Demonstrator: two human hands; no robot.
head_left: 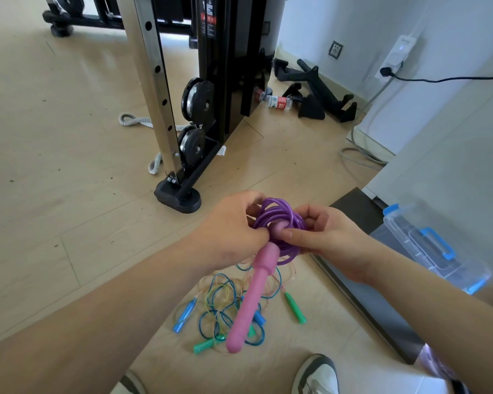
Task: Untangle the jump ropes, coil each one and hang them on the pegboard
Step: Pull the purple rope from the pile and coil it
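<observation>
A purple jump rope [276, 214] is bundled in a small coil held between both hands above the floor. My left hand [231, 226] grips the coil's left side, fingers curled into the loops. My right hand [322, 234] pinches the coil from the right, thumb pressed near the top of a pink handle [254, 297], which hangs down and toward me. Below on the floor lies a tangle of thin ropes [225, 305], blue, green and clear, with blue handles [184, 315] and green handles [295, 307]. No pegboard is in view.
A black gym machine frame with a steel upright [160, 89] stands ahead, its foot [178, 197] near my hands. A clear plastic box with blue latches [427, 245] sits at right. Black attachments and a bottle [279, 102] lie by the wall. My shoes [316, 376] show at the bottom.
</observation>
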